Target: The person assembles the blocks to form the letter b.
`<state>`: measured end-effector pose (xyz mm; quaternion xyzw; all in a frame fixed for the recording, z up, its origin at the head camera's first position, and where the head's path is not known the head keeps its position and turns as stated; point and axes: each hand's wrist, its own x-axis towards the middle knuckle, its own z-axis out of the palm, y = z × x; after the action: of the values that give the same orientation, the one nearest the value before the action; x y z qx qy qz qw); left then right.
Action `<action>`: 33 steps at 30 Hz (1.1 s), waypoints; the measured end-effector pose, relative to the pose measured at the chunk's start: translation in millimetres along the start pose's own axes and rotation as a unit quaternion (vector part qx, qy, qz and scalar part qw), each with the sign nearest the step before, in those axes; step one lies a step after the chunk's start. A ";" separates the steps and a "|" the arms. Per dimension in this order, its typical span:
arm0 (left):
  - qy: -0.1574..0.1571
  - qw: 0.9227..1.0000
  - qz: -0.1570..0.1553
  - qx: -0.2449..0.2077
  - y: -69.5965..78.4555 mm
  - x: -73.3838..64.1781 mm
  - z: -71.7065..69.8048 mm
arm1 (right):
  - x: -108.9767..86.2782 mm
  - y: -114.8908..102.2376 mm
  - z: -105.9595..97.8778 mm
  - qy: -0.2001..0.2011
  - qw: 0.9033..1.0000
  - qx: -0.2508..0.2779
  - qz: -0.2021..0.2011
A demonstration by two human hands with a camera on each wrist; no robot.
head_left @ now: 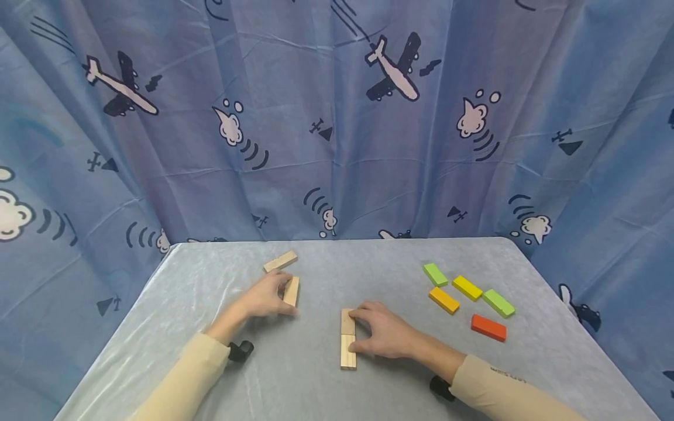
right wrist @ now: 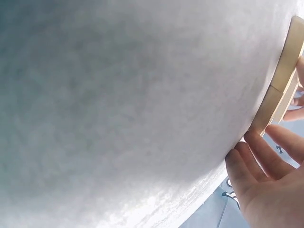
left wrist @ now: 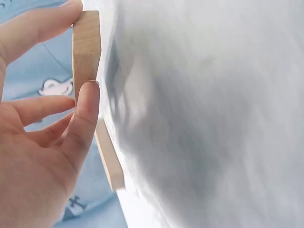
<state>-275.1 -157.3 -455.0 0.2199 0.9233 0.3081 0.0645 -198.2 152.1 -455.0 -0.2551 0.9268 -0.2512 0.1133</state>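
Note:
My left hand (head_left: pixel 265 295) holds a plain wooden block (head_left: pixel 291 291) between thumb and fingertips, along the block's length. In the left wrist view that wooden block (left wrist: pixel 86 45) stands tall between thumb and forefinger. Two more plain wooden blocks (head_left: pixel 348 352) lie end to end in one line at the table's middle. From their right side my right hand (head_left: pixel 388 331) grips them, forefinger at the far block and thumb at the near one. In the right wrist view its fingertips meet the far end of the block pair (right wrist: pixel 268 109).
Another plain wooden block (head_left: pixel 280 261) lies beyond my left hand. On the right of the cloth-covered table (head_left: pixel 400 386) are two green blocks (head_left: pixel 498 303), a yellow block (head_left: pixel 467 287), an orange block (head_left: pixel 444 300) and a red block (head_left: pixel 488 328). A patterned curtain (head_left: pixel 337 146) hangs behind.

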 end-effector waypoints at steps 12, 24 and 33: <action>-0.007 1.000 0.023 0.002 26.5 18.7 17.8 | 3.4 1.8 1.7 -0.005 1.000 -0.006 0.005; 0.004 1.000 0.024 -0.004 45.0 37.3 27.6 | 4.1 3.1 2.5 -0.002 1.000 -0.006 0.004; -0.001 0.999 0.009 -0.043 52.5 54.9 37.6 | 4.2 2.5 1.7 -0.002 1.000 -0.009 -0.006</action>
<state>-295.5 -75.1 -452.9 0.2254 0.9073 0.3474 0.0725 -202.2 151.1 -458.1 -0.2623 0.9273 -0.2425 0.1116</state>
